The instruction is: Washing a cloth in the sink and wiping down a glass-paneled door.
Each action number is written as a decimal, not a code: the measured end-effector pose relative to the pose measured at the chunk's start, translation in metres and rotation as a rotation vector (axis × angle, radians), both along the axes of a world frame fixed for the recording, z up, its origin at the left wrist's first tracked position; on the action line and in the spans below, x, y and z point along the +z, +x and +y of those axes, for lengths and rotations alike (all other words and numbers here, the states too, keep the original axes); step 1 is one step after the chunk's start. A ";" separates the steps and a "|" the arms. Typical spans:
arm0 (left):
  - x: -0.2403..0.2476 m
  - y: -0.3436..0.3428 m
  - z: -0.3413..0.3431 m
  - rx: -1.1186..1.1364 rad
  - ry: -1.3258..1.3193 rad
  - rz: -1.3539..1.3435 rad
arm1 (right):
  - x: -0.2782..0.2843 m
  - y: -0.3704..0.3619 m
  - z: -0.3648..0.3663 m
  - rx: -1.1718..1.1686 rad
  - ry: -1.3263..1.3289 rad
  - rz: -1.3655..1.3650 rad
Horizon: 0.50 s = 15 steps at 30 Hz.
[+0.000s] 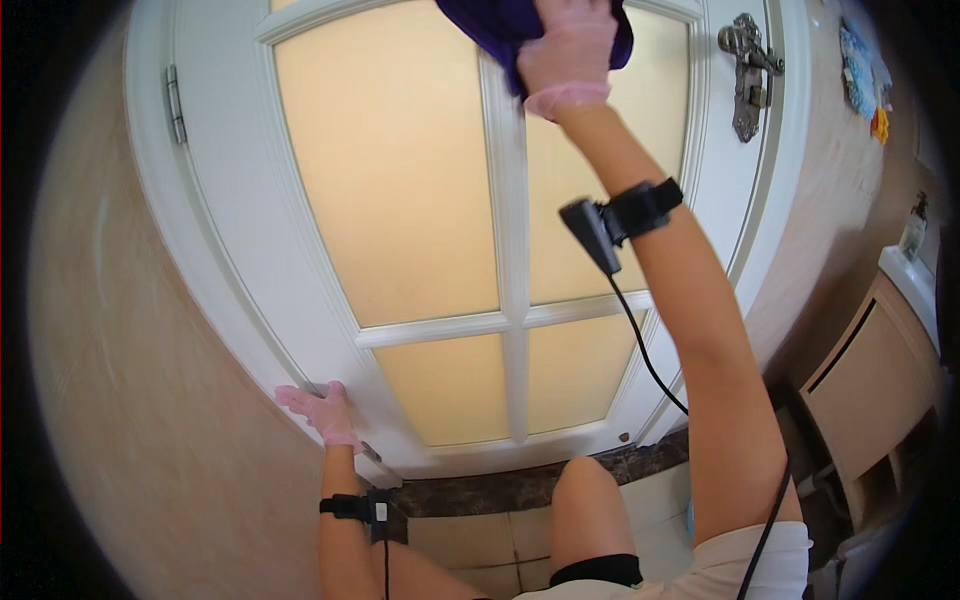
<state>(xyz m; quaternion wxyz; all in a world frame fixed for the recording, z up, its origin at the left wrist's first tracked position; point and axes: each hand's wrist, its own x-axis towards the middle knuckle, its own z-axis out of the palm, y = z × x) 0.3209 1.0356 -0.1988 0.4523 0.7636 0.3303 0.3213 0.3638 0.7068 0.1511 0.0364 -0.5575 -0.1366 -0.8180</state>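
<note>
My right hand, in a thin pink glove, reaches high up the white panelled door. It presses a dark purple cloth against the door over the upright bar between two frosted, yellowish panes. The cloth's upper part is cut off by the picture's top edge. Low on the left, my left hand wears a matching glove. Its fingers are spread on the door's hinge-side edge, next to the frame, and it holds nothing. Both forearms carry black strapped devices with cables.
A dark metal door handle sits at the upper right, a hinge at the upper left. To the right stands a wooden cabinet with a white basin top and a pump bottle. A dark stone threshold runs below the door.
</note>
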 end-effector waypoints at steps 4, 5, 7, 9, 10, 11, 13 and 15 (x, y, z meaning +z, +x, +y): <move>-0.015 0.007 0.012 -0.009 0.062 -0.055 | -0.112 0.018 0.004 0.392 -0.113 0.208; -0.015 0.006 0.014 0.013 0.106 -0.024 | -0.155 0.009 0.005 0.379 -0.121 0.315; -0.010 0.005 0.011 0.001 0.125 -0.001 | -0.203 -0.025 0.001 0.338 -0.267 0.722; -0.010 0.008 0.013 -0.005 0.144 0.017 | -0.239 -0.027 -0.012 0.851 -0.359 0.688; -0.013 0.010 0.022 0.015 0.135 -0.002 | -0.234 -0.031 -0.015 0.933 -0.406 0.822; -0.014 0.012 0.023 0.018 0.127 -0.020 | -0.227 -0.035 -0.019 1.000 -0.443 0.958; -0.015 0.013 0.018 -0.013 0.070 -0.033 | -0.241 0.002 -0.056 0.668 -0.509 0.777; -0.013 0.019 0.013 -0.041 0.001 -0.062 | -0.221 0.006 -0.096 0.179 -0.396 0.661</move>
